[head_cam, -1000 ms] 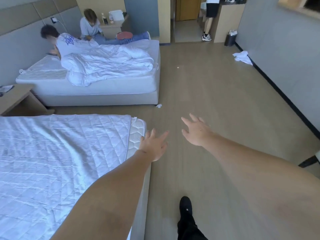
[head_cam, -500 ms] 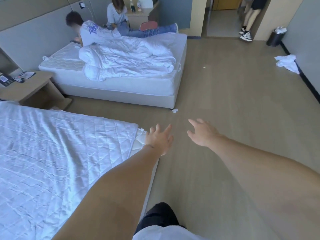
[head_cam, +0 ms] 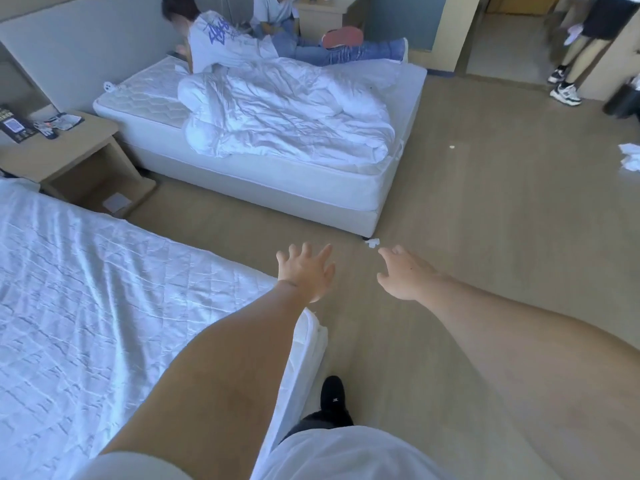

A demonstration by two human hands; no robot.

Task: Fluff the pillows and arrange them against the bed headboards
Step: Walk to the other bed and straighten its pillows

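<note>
Both arms reach forward over the wooden floor (head_cam: 485, 188), and neither hand holds anything. The left hand (head_cam: 306, 273) hangs just past the foot corner of the near bed (head_cam: 86, 306), fingers spread and nearly straight, palm down. The right hand (head_cam: 403, 277) is beside it with a gap of floor between them, fingers extended and loosely parted, its fingertips close in the view to a small white scrap (head_cam: 372, 242) lying on the floor by the corner of the far bed (head_cam: 311, 188). The near bed shows only a bare quilted mattress cover, wrinkled, with its edge sagging at the corner beneath the left forearm. No pillow can be made out anywhere in view; the nearest soft bedding is a crumpled white duvet (head_cam: 284, 116) heaped on the far bed, well apart from both hands. One person in a white printed shirt (head_cam: 221, 39) leans over that bed near the grey headboard panel (head_cam: 79, 46), another sits beyond, and a third stands by the doorway at upper right. A wooden nightstand (head_cam: 65, 157) carrying leaflets sits between the two beds. White cloth (head_cam: 628, 159) lies on the floor at the right edge. The wearer's black shoe (head_cam: 332, 396) steps beside the near bed.
</note>
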